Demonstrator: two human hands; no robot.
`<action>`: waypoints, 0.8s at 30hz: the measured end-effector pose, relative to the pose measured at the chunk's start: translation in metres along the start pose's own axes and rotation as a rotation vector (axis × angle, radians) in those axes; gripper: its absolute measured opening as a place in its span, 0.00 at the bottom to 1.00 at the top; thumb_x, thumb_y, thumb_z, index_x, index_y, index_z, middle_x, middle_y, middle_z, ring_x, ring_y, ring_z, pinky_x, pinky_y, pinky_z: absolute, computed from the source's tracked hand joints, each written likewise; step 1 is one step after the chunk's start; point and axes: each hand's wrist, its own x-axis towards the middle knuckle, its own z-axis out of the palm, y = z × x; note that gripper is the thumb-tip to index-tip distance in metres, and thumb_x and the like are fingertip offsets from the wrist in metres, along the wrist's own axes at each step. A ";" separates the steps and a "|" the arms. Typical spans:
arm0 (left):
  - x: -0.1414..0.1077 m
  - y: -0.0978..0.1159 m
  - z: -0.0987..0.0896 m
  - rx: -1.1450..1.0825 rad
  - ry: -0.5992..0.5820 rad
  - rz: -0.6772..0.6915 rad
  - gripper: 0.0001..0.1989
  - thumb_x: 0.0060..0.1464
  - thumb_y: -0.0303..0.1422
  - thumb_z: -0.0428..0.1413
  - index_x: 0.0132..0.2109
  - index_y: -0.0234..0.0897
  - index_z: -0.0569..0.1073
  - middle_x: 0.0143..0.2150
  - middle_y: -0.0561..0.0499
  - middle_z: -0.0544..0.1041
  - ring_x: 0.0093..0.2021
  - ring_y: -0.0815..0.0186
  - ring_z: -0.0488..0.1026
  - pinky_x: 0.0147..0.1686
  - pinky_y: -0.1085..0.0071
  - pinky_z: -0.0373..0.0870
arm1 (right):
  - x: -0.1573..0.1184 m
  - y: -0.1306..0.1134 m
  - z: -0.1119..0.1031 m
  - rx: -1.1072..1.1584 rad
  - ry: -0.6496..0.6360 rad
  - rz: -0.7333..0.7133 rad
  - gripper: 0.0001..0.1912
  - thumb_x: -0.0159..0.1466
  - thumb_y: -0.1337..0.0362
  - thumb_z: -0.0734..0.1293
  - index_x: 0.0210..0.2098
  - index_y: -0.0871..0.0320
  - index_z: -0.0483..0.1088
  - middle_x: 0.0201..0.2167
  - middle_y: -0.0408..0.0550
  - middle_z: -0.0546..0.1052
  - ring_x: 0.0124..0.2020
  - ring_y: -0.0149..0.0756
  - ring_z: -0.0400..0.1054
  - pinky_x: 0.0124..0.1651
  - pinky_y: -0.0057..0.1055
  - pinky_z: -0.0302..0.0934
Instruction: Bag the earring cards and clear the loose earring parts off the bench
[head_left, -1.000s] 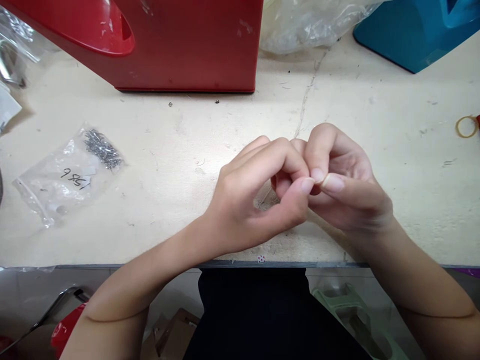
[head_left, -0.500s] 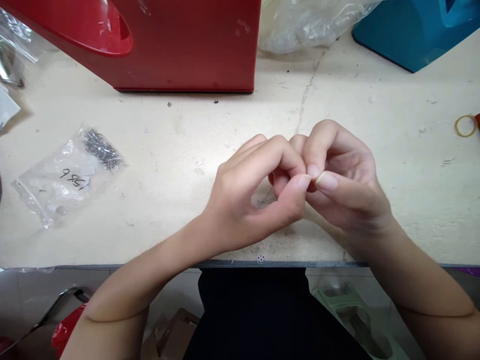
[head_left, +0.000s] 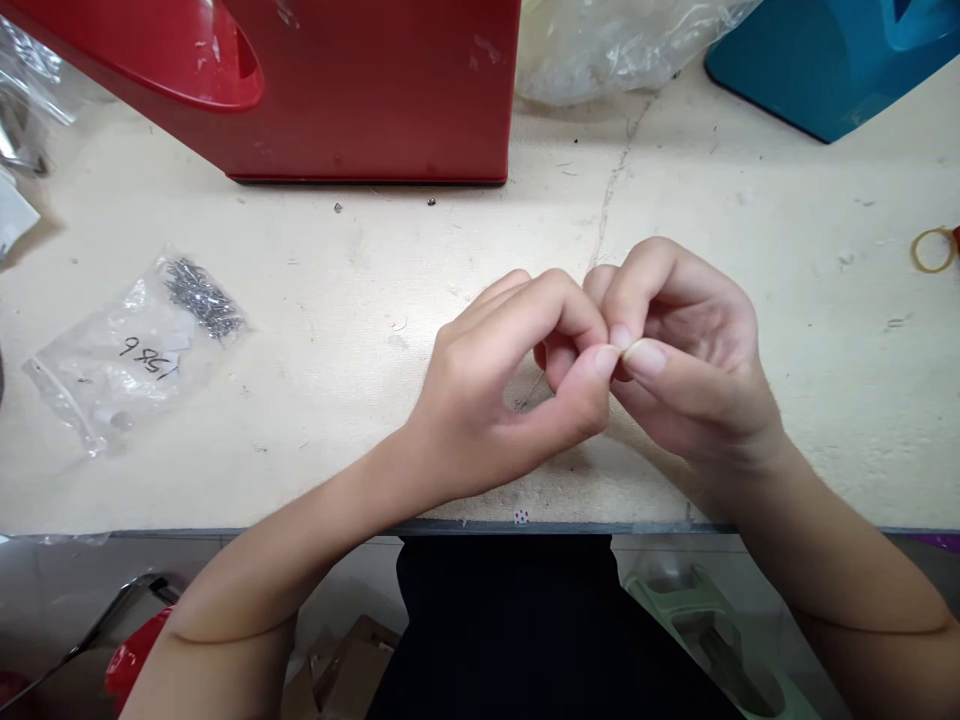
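Observation:
My left hand (head_left: 495, 390) and my right hand (head_left: 690, 360) meet above the pale work table (head_left: 337, 450), their thumbs and fingertips pressed together. A fine metal wire (head_left: 534, 391) shows in the gap under my left fingers. Its upper end disappears between my fingers, and what the fingertips pinch is too small to make out. A clear zip bag (head_left: 127, 360) marked with handwritten digits lies to the left of my hands, with a cluster of small metal pieces (head_left: 202, 298) in one corner.
A red case (head_left: 300, 90) and a crumpled plastic bag (head_left: 622, 50) stand along the far side, with a teal object (head_left: 832, 50) at the back right. A rubber band (head_left: 933, 251) lies at the right. Two tiny metal bits (head_left: 337, 207) sit near the red case.
Both hands have shifted slightly up and to the left in view, and my fingertips stay pinched together. The table objects have shifted slightly too.

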 end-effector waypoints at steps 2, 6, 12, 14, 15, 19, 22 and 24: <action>0.001 0.000 -0.001 0.030 0.007 0.001 0.12 0.65 0.36 0.54 0.31 0.40 0.69 0.24 0.56 0.70 0.25 0.71 0.66 0.29 0.70 0.70 | -0.001 0.001 0.001 -0.001 0.030 0.024 0.06 0.63 0.64 0.75 0.32 0.52 0.74 0.27 0.42 0.67 0.29 0.34 0.60 0.36 0.36 0.66; 0.003 0.002 -0.004 0.086 -0.013 0.031 0.11 0.62 0.31 0.53 0.29 0.39 0.67 0.21 0.58 0.67 0.21 0.73 0.63 0.27 0.73 0.68 | -0.004 0.002 0.001 -0.075 0.083 0.019 0.08 0.61 0.66 0.76 0.33 0.49 0.74 0.30 0.43 0.71 0.30 0.36 0.62 0.37 0.39 0.66; 0.000 0.002 -0.005 0.199 -0.034 0.067 0.13 0.60 0.28 0.50 0.25 0.40 0.65 0.18 0.58 0.64 0.18 0.74 0.59 0.23 0.74 0.63 | -0.005 0.001 0.003 -0.220 0.070 -0.090 0.07 0.64 0.69 0.73 0.34 0.49 0.76 0.31 0.43 0.73 0.30 0.34 0.62 0.36 0.37 0.64; 0.000 0.002 -0.004 0.240 0.000 0.094 0.14 0.58 0.27 0.50 0.24 0.40 0.63 0.17 0.58 0.63 0.18 0.74 0.58 0.21 0.74 0.61 | -0.004 0.001 0.005 -0.236 0.086 -0.104 0.06 0.64 0.68 0.74 0.34 0.49 0.76 0.30 0.43 0.72 0.29 0.35 0.61 0.34 0.37 0.63; 0.000 0.002 -0.003 0.260 0.021 0.111 0.14 0.58 0.27 0.49 0.23 0.40 0.63 0.17 0.58 0.62 0.17 0.74 0.57 0.21 0.74 0.60 | -0.004 0.002 0.006 -0.233 0.101 -0.107 0.05 0.64 0.66 0.75 0.33 0.49 0.76 0.29 0.43 0.72 0.29 0.35 0.61 0.32 0.37 0.62; 0.001 0.001 0.000 0.327 0.069 0.174 0.13 0.55 0.25 0.49 0.22 0.39 0.61 0.15 0.59 0.59 0.17 0.76 0.57 0.19 0.75 0.55 | -0.005 0.008 0.007 -0.188 0.152 -0.093 0.06 0.64 0.59 0.75 0.33 0.49 0.76 0.27 0.44 0.70 0.28 0.35 0.61 0.30 0.35 0.60; 0.001 0.000 0.000 0.339 0.065 0.181 0.13 0.54 0.24 0.49 0.22 0.38 0.61 0.16 0.60 0.58 0.17 0.76 0.55 0.18 0.75 0.53 | -0.005 0.012 0.005 -0.139 0.158 -0.133 0.07 0.65 0.57 0.74 0.33 0.50 0.77 0.27 0.44 0.70 0.28 0.34 0.61 0.29 0.34 0.60; 0.001 0.000 -0.001 0.322 0.056 0.173 0.14 0.55 0.24 0.49 0.22 0.39 0.61 0.16 0.60 0.57 0.17 0.76 0.55 0.19 0.75 0.55 | -0.005 0.012 0.005 -0.127 0.151 -0.137 0.07 0.65 0.57 0.74 0.33 0.50 0.77 0.27 0.44 0.70 0.28 0.34 0.61 0.29 0.34 0.60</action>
